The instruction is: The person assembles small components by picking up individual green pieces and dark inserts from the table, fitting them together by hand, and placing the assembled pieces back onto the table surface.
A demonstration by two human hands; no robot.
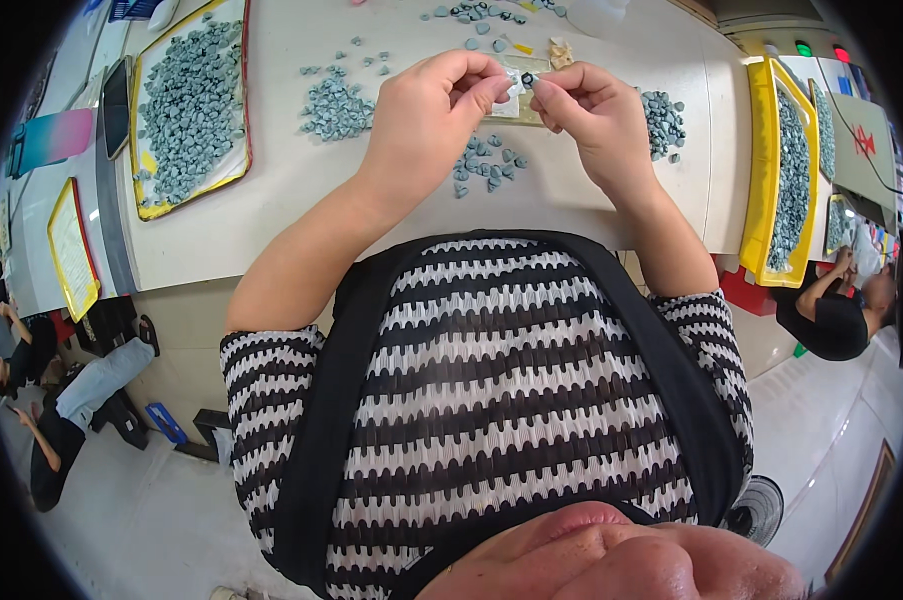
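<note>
Over the white table, my right hand [599, 112] pinches a small blue-grey piece with a dark spot [528, 80] between thumb and fingers. Close to it on the left, my left hand [426, 105] is closed in a pinch, its fingertips at something small and whitish that I cannot make out. Beneath both hands lies a yellowish, see-through flat block or pad [526, 108], partly covered by them. Loose blue-grey pieces lie around: a pile [336, 108] beside my left hand, a scatter [489, 165] nearer to me, and another pile [663, 125] beyond my right hand.
A yellow-rimmed tray [193, 110] full of similar pieces stands on the left, beside a dark phone [117, 108] and a pink-and-teal object [53, 138]. Another yellow tray [771, 175] sits at the right. More pieces [481, 14] lie at the back. Other people sit at both sides.
</note>
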